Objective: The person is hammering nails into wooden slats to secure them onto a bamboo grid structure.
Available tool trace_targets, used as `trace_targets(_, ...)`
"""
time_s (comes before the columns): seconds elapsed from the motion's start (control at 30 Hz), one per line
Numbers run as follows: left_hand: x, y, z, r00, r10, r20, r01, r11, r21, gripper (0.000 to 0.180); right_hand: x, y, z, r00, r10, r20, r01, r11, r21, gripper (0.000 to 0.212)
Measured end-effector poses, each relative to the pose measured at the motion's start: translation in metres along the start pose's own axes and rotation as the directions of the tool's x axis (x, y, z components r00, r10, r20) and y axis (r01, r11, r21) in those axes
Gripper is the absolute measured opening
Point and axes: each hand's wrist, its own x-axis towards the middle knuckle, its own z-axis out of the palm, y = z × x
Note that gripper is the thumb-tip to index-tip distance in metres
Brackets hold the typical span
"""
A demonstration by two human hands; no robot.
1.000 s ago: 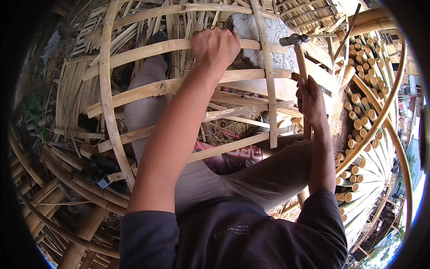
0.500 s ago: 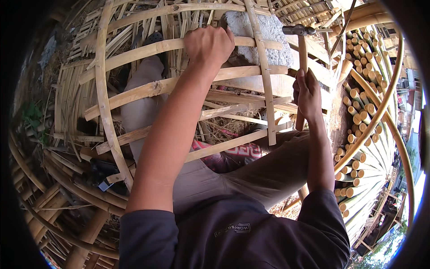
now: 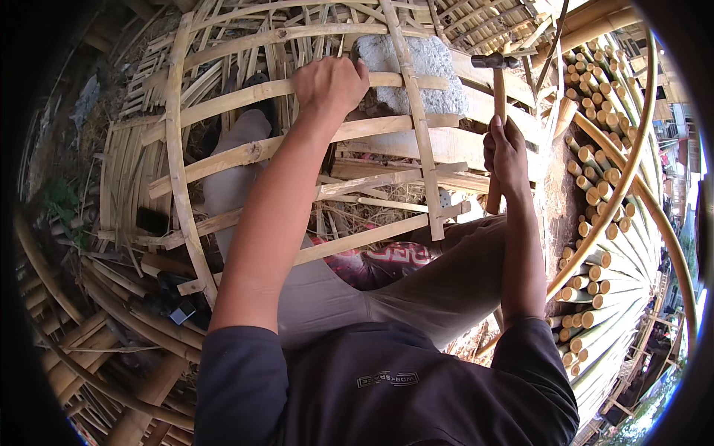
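A lattice of split bamboo slats (image 3: pixel 230 102) lies across in front of me, over my legs, with upright strips (image 3: pixel 420 141) crossing the slats near both ends. My left hand (image 3: pixel 327 88) is closed round one of its upper slats; the fingertips are hidden behind the knuckles. Under the lattice's right upper part sits a rough grey concrete block (image 3: pixel 439 74). Off to the right, my right hand (image 3: pixel 507 154) grips a hammer (image 3: pixel 500 97) by its wooden handle. Its dark metal head is up, apart from the lattice and the block.
A stack of cut bamboo poles (image 3: pixel 595 275) stands at the right, with long curved poles (image 3: pixel 632 171) in front of it. Split bamboo strips (image 3: pixel 126 178) lie at the left. More bamboo poles (image 3: pixel 149 401) fill the lower left, beside a small dark device (image 3: pixel 181 312).
The view has shifted slightly, so lattice and block appear a little further left and lower. The hammer stands somewhat further right of the block. Both hands keep their grips.
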Motion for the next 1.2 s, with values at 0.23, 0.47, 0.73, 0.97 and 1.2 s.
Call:
trace_targets(0.23,0.000,0.010,-0.033,0.997,0.018,0.082,-0.017,1.000,-0.011,0.052,0.012,-0.014,-0.019,0.996,-0.025,-0.090,0.043,0.977,0.208,0.027)
trace_targets(0.47,-0.019,0.031,-0.072,0.996,0.075,0.056,-0.077,0.997,0.027,0.047,0.010,-0.015,-0.057,0.953,-0.076,-0.294,0.166,0.941,0.294,0.026)
trace_targets(0.73,-0.050,0.022,-0.061,0.987,0.051,0.155,-0.051,0.999,-0.005,0.049,0.002,-0.015,-0.064,0.953,-0.035,-0.301,0.136,0.937,0.321,0.025)
trace_targets(0.97,-0.066,0.026,-0.036,0.965,-0.025,0.261,0.033,0.999,-0.024,0.052,-0.001,-0.014,-0.060,0.968,-0.039,-0.248,0.115,0.946,0.303,0.026)
trace_targets(1.2,-0.063,0.014,-0.026,0.983,0.098,0.155,-0.088,0.994,-0.071,0.043,0.000,-0.012,-0.054,0.976,-0.031,-0.218,0.081,0.971,0.227,0.026)
